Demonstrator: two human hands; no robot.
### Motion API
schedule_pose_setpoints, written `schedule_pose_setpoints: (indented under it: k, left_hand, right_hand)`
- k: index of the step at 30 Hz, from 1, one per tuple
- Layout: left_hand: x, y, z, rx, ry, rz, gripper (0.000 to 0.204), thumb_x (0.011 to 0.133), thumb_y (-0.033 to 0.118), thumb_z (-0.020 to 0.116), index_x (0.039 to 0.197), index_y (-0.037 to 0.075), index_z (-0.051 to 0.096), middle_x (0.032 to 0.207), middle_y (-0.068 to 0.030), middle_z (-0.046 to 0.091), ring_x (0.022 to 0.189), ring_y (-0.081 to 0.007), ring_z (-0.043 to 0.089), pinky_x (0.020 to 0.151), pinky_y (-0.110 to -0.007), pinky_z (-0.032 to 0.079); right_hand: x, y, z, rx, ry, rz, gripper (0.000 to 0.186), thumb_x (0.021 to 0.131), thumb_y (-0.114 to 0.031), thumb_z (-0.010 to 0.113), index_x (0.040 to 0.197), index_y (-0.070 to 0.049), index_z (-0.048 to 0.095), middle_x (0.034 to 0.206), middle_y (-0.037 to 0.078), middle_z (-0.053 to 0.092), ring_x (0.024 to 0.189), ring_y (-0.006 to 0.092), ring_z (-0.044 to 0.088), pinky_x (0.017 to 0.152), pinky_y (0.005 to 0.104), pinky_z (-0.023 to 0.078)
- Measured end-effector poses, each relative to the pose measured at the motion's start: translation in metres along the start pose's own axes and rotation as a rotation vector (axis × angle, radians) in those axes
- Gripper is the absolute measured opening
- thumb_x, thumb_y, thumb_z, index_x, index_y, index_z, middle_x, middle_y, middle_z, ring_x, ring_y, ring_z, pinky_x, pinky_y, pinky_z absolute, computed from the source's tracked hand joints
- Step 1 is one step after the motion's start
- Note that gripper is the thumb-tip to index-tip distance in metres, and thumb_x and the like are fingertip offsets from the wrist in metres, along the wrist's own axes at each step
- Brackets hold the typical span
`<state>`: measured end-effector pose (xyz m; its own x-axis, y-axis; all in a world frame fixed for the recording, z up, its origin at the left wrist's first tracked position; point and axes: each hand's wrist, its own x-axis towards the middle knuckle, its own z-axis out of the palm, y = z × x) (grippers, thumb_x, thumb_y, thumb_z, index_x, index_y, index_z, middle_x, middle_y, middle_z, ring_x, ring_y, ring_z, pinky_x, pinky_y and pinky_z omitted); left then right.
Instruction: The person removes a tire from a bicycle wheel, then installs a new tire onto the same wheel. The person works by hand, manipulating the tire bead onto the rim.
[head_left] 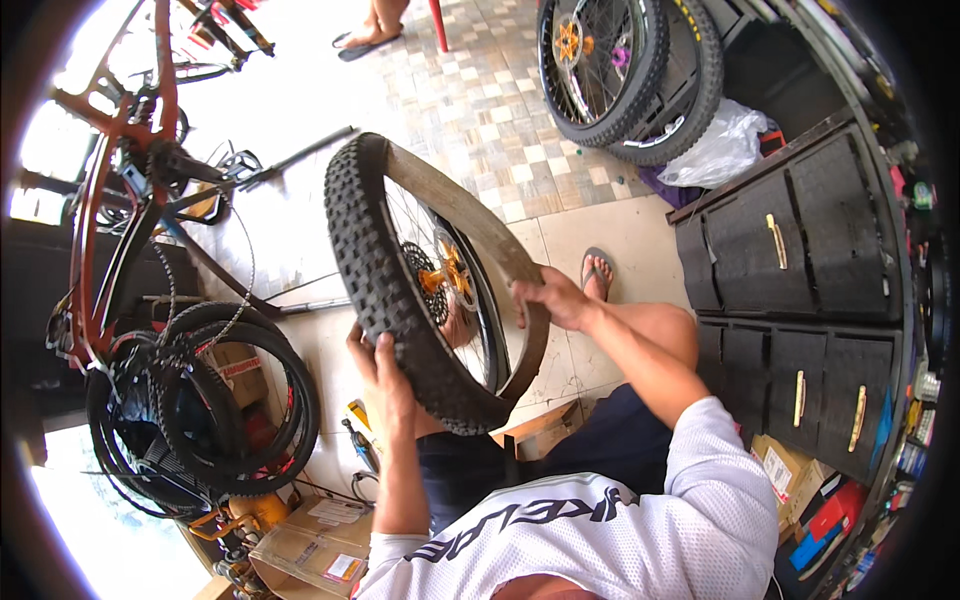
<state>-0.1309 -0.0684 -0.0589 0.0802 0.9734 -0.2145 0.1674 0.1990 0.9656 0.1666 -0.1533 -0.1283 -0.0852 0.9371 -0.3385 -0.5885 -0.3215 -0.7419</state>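
Far left: red bike frame point(100, 200) standing up, with a heap of black spare tyres point(215, 400) leaning below it. Cardboard boxes point(310, 550) lower down on the floor.

Next, left hand point(385, 365), fingers curled tight on the knobby black tyre point(385, 270) at its lower left. Tyre sits on a bike wheel point(440, 290), held upright and a bit tilted over the lap, above the tiled floor point(600, 230). Orange hub point(450, 272) and a brake disc in the middle.

Then right hand point(555, 298), fingers bent over the pale tan side of the tyre on the right, pressing near the rim edge.

To do this bit well, most likely: hold firm with the left so the wheel cannot roll. Work along the edge in small steps with the right. Keep thumbs off the spokes. Keep the wheel close to the knees so it cannot slip down.

Further right: a foot in a sandal point(597, 272) on the floor, black drawers point(800, 260) with light handles. Up top, two more wheels point(620, 70) leaning beside a plastic bag point(715, 150).
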Motion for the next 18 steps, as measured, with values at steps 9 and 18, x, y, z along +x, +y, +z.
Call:
schedule_pose_setpoints:
  k: [9,18]
  left_hand:
    - [-0.021,0.05,0.103,0.419,0.055,0.383,0.106,0.075,0.038,0.086,0.157,0.002,0.028,0.139,-0.033,0.056,0.125,-0.0461,0.059,0.106,-0.048,0.047]
    - [0.023,0.07,0.091,0.746,-0.018,0.397,0.083,0.077,0.031,0.075,0.153,0.019,0.044,0.117,-0.0231,0.072,0.106,-0.0424,0.07,0.089,-0.05,0.055]
  right_hand:
    - [-0.067,0.002,0.101,-0.609,0.595,-0.401,0.048,0.085,-0.029,0.082,0.115,0.002,0.062,0.101,0.018,0.074,0.092,0.0235,0.072,0.081,0.0365,0.056]
    - [-0.119,0.085,0.079,-0.08,0.669,-0.427,0.04,0.088,-0.022,0.081,0.114,0.0,0.061,0.092,0.007,0.067,0.077,0.0122,0.064,0.066,0.0287,0.053]
